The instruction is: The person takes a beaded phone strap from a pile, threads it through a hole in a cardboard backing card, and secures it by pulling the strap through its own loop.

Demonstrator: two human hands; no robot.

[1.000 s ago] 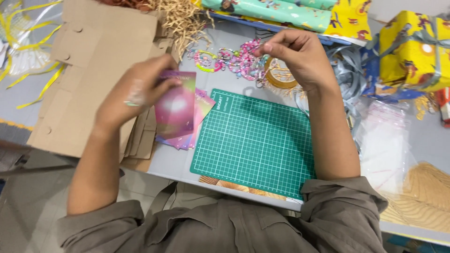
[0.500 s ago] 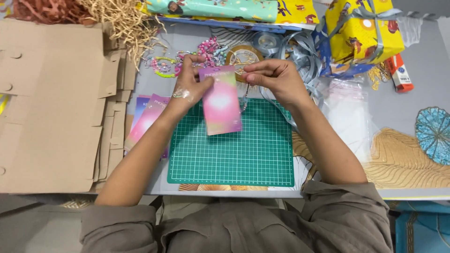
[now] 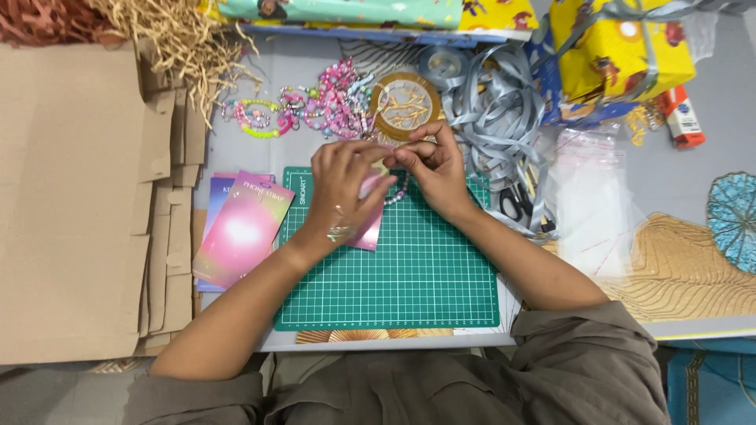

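My left hand (image 3: 342, 193) holds a pink card (image 3: 370, 230) upright over the far edge of the green cutting mat (image 3: 394, 275). My right hand (image 3: 433, 165) meets it at the card's top, fingertips pinched on a small beaded strap (image 3: 396, 193) that hangs down beside the card. A ring shows on my left hand. A stack of similar pink and purple cards (image 3: 240, 232) lies at the mat's left edge. Most of the held card is hidden behind my left hand.
Beaded bracelets (image 3: 315, 106) and a round gold-rimmed ornament (image 3: 405, 102) lie beyond the mat. Grey ribbon (image 3: 496, 94), scissors (image 3: 520, 206) and clear bags (image 3: 594, 197) are to the right. Flat cardboard (image 3: 71, 197) covers the left; a yellow wrapped box (image 3: 610, 47) stands far right.
The card has come down closer to the mat and my hands have closed together at its top. My right fingers now pinch the beaded strap against it.
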